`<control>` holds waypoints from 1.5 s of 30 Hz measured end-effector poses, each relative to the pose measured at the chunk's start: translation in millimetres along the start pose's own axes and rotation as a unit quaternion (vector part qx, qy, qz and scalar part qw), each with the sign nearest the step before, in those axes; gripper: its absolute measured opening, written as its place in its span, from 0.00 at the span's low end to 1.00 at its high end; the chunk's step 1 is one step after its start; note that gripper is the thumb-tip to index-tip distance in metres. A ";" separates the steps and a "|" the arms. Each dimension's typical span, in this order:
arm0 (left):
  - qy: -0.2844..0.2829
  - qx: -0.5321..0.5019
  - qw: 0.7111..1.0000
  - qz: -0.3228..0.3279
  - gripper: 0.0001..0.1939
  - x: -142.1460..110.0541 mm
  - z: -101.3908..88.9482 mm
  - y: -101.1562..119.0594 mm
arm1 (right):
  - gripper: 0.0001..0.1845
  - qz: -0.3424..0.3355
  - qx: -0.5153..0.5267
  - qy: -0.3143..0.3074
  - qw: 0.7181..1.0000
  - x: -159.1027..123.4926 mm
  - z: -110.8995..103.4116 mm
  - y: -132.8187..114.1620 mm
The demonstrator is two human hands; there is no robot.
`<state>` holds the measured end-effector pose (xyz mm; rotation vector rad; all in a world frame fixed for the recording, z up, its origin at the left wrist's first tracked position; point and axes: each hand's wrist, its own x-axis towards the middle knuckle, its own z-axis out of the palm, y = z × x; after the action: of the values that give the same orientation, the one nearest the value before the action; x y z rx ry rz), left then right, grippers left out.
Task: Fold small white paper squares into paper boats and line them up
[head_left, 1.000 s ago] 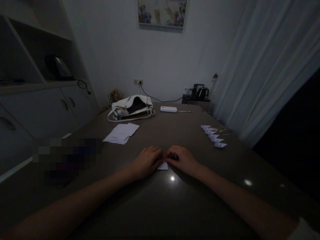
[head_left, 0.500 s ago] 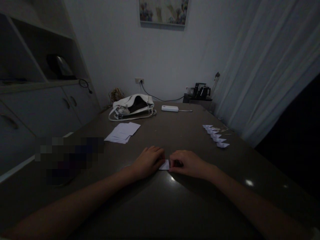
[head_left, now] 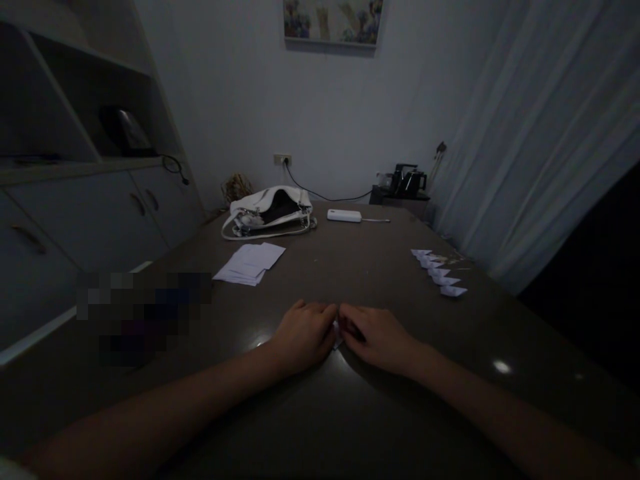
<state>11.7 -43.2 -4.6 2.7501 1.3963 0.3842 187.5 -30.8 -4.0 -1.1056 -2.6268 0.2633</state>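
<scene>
A small piece of folded white paper (head_left: 337,339) is mostly hidden between my two hands, low over the table. My left hand (head_left: 306,335) has its fingers closed on the paper's left side. From the right, my right hand (head_left: 376,336) pinches the paper between thumb and curled fingers. The fingertips of both hands nearly meet above it. Farther right stands a slanting row of several small folded paper boats (head_left: 453,291). Beyond my left hand lies a loose stack of white paper sheets (head_left: 247,263).
The brown table (head_left: 320,420) carries a white handbag (head_left: 273,212) and a white device with a short cable (head_left: 344,215) at its far end. A pixelated patch hides something on the left. Behind stands a black kettle (head_left: 413,183); a pale curtain (head_left: 493,133) hangs on the right.
My hands have drawn together over the paper, so much less of it shows. The left hand has turned, its fingers curling more. The whole view has shifted slightly.
</scene>
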 end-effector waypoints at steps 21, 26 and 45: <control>-0.013 -0.009 1.000 -0.001 0.06 0.7 -0.2 -2.3 | 0.07 0.032 0.001 0.007 0.999 -1.6 -0.1 -6.4; -0.021 -0.020 1.000 0.001 0.05 0.1 -2.3 -2.3 | 0.12 0.031 0.016 0.002 0.999 -2.7 2.2 -14.1; -0.078 -0.095 0.983 0.137 0.07 -3.7 -24.2 -16.7 | 0.03 0.014 0.025 0.015 0.999 3.0 -3.6 9.9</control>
<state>-9.2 -38.1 15.7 2.7460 0.8987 0.2861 193.3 -21.5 -2.8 -1.1220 -2.5663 0.3131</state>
